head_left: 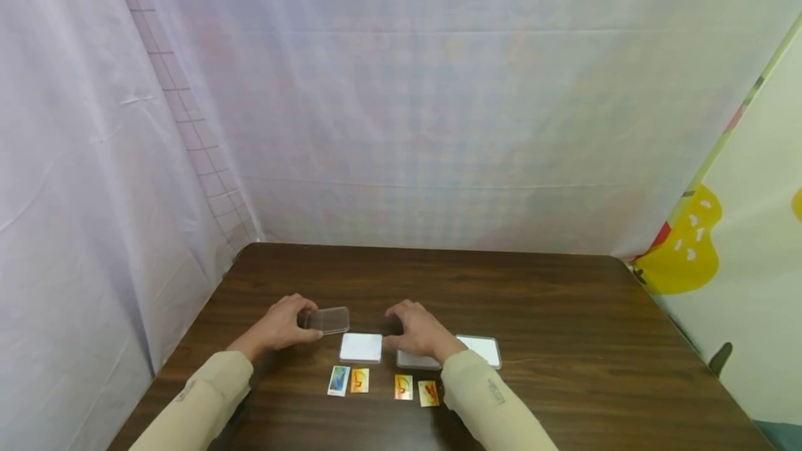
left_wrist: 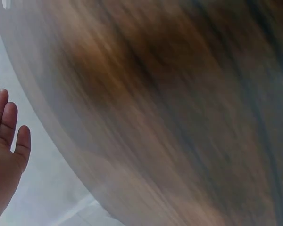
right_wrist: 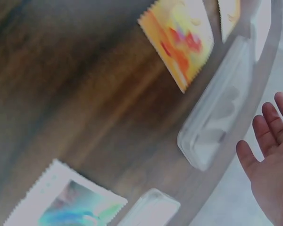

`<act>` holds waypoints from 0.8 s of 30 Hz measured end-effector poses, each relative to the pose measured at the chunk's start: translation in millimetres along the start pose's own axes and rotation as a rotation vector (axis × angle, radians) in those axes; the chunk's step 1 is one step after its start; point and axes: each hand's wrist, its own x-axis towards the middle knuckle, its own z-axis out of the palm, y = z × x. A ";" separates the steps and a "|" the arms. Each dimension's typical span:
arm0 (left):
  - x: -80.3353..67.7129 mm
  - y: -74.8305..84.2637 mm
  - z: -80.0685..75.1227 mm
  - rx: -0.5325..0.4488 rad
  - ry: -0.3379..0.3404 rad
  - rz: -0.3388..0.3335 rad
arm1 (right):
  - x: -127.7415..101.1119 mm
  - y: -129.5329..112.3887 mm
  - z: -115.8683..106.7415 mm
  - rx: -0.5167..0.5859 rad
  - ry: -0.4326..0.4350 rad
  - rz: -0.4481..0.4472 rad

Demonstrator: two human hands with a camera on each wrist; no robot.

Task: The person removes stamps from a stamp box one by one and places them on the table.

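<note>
In the head view my left hand (head_left: 289, 323) pinches a clear plastic lid (head_left: 332, 320) by its left end, tilted above the table. My right hand (head_left: 418, 330) is over a clear shallow case (head_left: 418, 362), fingers loosely bent and holding nothing. Its thumb tip reaches the right edge of a case with a white face (head_left: 360, 347). Nearer me lie a blue stamp (head_left: 338, 381), an orange stamp (head_left: 360, 380), a second orange stamp (head_left: 404, 387) and a red-and-yellow stamp (head_left: 429, 393). The right wrist view shows spread fingers (right_wrist: 264, 132) beside the clear case (right_wrist: 217, 108).
Another white-faced case (head_left: 481, 350) lies right of the right hand, partly behind the wrist. The dark wooden table (head_left: 551, 312) has rounded far corners. A pale curtain (head_left: 438, 124) hangs behind it, and more cloth (head_left: 69, 193) hangs along the left side.
</note>
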 end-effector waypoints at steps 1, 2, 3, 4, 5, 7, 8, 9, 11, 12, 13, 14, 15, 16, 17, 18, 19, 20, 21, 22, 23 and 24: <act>0.8 2.4 0.0 -0.002 -0.002 0.002 | 0.4 0.5 -2.0 0.007 0.003 -0.006; 1.6 5.0 0.2 -0.007 -0.003 0.003 | 0.8 0.8 -3.7 0.015 0.005 -0.004; 2.3 7.4 0.4 -0.010 -0.005 0.003 | 1.1 1.2 -5.1 0.020 0.006 -0.005; 3.1 9.7 0.7 -0.011 -0.007 0.003 | 1.4 1.5 -6.6 0.025 0.009 -0.005; 4.0 11.9 1.1 -0.012 -0.007 0.003 | 1.7 1.6 -7.9 0.031 0.012 -0.007; 5.6 15.6 2.5 -0.005 -0.009 0.013 | 2.2 1.1 -10.0 0.040 0.021 -0.011; 6.5 17.4 3.4 -0.007 -0.008 0.017 | 2.5 0.4 -10.7 0.047 0.025 -0.013; 7.1 19.3 4.1 -0.007 -0.010 0.021 | 2.7 -0.2 -11.3 0.053 0.029 -0.017; 9.0 23.0 5.9 -0.004 -0.010 0.037 | 3.4 -2.0 -11.9 0.068 0.032 -0.017; 10.1 24.6 6.7 -0.005 -0.012 0.045 | 3.7 -3.2 -11.8 0.076 0.033 -0.015; 10.9 26.6 7.5 -0.004 -0.012 0.049 | 4.0 -4.5 -11.7 0.086 0.031 -0.012; 12.0 28.4 8.4 -0.006 -0.015 0.049 | 4.1 -5.8 -11.2 0.095 0.025 -0.004; 12.9 30.2 9.2 -0.001 -0.016 0.053 | 4.3 -7.1 -10.7 0.105 0.020 0.005; 13.9 32.0 10.0 0.004 -0.019 0.056 | 4.3 -8.4 -10.3 0.113 0.015 0.014; 14.9 33.5 11.0 0.009 -0.025 0.056 | 4.1 -9.9 -9.9 0.120 0.012 0.022; 15.7 35.0 11.8 0.013 -0.034 0.055 | 4.1 -11.0 -9.5 0.122 0.009 0.028; 16.4 36.4 12.7 0.020 -0.040 0.058 | 4.1 -11.9 -8.9 0.121 0.008 0.030; 17.2 37.7 13.7 0.026 -0.046 0.063 | 4.0 -12.9 -8.5 0.118 0.009 0.029; 17.7 39.3 14.5 0.029 -0.051 0.069 | 3.9 -13.6 -8.1 0.113 0.014 0.023; 18.1 40.9 15.2 0.026 -0.056 0.077 | 3.9 -14.4 -7.7 0.108 0.017 0.014; 18.5 42.0 16.2 0.031 -0.058 0.088 | 4.0 -15.0 -7.4 0.102 0.022 0.003; 18.7 43.4 16.9 0.030 -0.058 0.101 | 4.0 -15.5 -7.0 0.099 0.026 -0.008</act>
